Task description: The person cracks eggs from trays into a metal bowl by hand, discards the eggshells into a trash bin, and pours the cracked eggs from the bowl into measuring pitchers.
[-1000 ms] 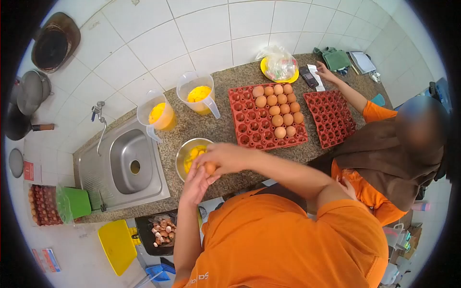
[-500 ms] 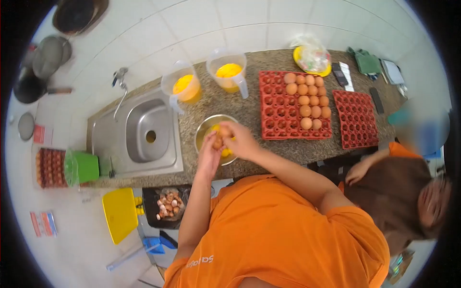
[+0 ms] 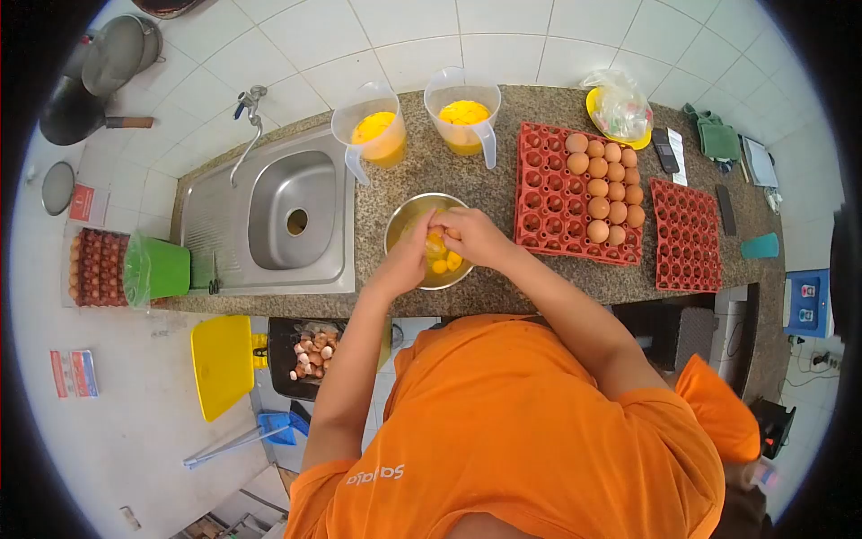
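Over a metal bowl (image 3: 395, 228), my left hand (image 3: 406, 260) and my right hand (image 3: 478, 238) meet with their fingers closed round a brown egg (image 3: 452, 234). Their fingers hide most of its shell. Beneath them, several yellow yolks (image 3: 440, 266) lie in clear egg white inside the bowl. To the right of my right hand stands a red egg tray (image 3: 540, 202), with brown eggs (image 3: 598, 188) in its right part and bare cups on its left.
Two clear jugs (image 3: 392, 148) (image 3: 476, 139) of yolks stand behind the bowl. A steel sink (image 3: 337, 260) lies left. Farther right are a second red tray (image 3: 687, 235) and a teal cup (image 3: 760, 246). Below the counter, a black bin (image 3: 283, 359) holds shells. Someone's orange sleeve (image 3: 718, 409) is at right.
My hands have lowered and drawn together over the bowl, now closed round the egg that was held up before. The view has shifted, and the other person has moved mostly out of sight.
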`<control>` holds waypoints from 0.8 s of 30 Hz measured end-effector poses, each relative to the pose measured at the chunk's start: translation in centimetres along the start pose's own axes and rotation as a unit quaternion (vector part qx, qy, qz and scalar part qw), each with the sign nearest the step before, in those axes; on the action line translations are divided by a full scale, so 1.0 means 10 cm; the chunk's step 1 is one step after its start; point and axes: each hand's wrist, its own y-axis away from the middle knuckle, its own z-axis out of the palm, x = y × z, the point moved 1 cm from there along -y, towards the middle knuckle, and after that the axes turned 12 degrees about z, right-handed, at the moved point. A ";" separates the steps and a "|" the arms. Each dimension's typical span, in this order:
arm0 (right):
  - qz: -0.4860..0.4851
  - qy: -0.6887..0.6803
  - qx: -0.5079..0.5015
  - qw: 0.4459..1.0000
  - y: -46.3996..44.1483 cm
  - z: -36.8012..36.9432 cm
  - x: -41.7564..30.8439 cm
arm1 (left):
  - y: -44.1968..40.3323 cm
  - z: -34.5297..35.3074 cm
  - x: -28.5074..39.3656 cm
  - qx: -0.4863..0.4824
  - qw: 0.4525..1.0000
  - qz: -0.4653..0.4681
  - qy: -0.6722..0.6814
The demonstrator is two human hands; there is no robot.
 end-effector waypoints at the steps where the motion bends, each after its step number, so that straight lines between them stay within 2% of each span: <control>1: -0.003 0.004 0.008 1.000 0.02 -0.03 -0.04 | -0.02 -0.04 0.05 -0.009 0.999 0.008 -0.046; 2: 0.008 -0.013 0.032 0.999 0.04 -0.05 -0.08 | -0.04 -0.07 0.09 -0.018 0.995 0.019 -0.092; 5: 0.043 -0.041 0.104 0.993 0.10 -0.06 -0.18 | -0.12 -0.11 0.25 0.016 0.996 0.007 -0.086; 7: 0.070 -0.040 0.140 0.987 0.13 0.01 -0.13 | -0.13 0.02 0.14 0.071 0.997 0.021 -0.025; 8: 0.096 -0.045 0.130 0.986 0.12 0.06 -0.04 | -0.12 0.08 0.06 0.096 0.995 0.026 0.004; 11: 0.144 -0.195 0.050 0.969 0.06 0.12 0.06 | -0.12 0.16 -0.09 0.146 0.970 -0.063 0.186; 12: 0.170 -0.233 0.008 0.957 0.05 0.06 0.09 | -0.07 0.12 -0.14 0.169 0.923 -0.127 0.322; 15: 0.174 -0.266 0.026 0.948 0.04 -0.19 0.06 | 0.27 -0.19 -0.22 0.268 0.777 -0.080 0.563; 17: 0.202 -0.254 0.014 0.946 0.12 -0.47 -0.02 | 0.73 -0.50 -0.11 0.362 0.683 -0.042 0.633; 19: 0.215 -0.223 0.026 0.950 0.28 -0.67 0.00 | 1.46 -0.72 -0.36 0.388 0.626 0.034 0.676; 21: 0.249 -0.230 0.024 0.941 0.46 -0.84 -0.01 | 2.33 -0.81 -0.61 0.450 0.642 0.030 0.620; 23: 0.271 -0.264 0.018 0.925 0.61 -0.89 0.12 | 3.17 -0.72 -0.98 0.556 0.679 -0.145 0.457; 24: 0.283 -0.279 0.015 0.918 0.65 -0.89 0.15 | 3.42 -0.64 -1.15 0.516 0.757 -0.283 0.282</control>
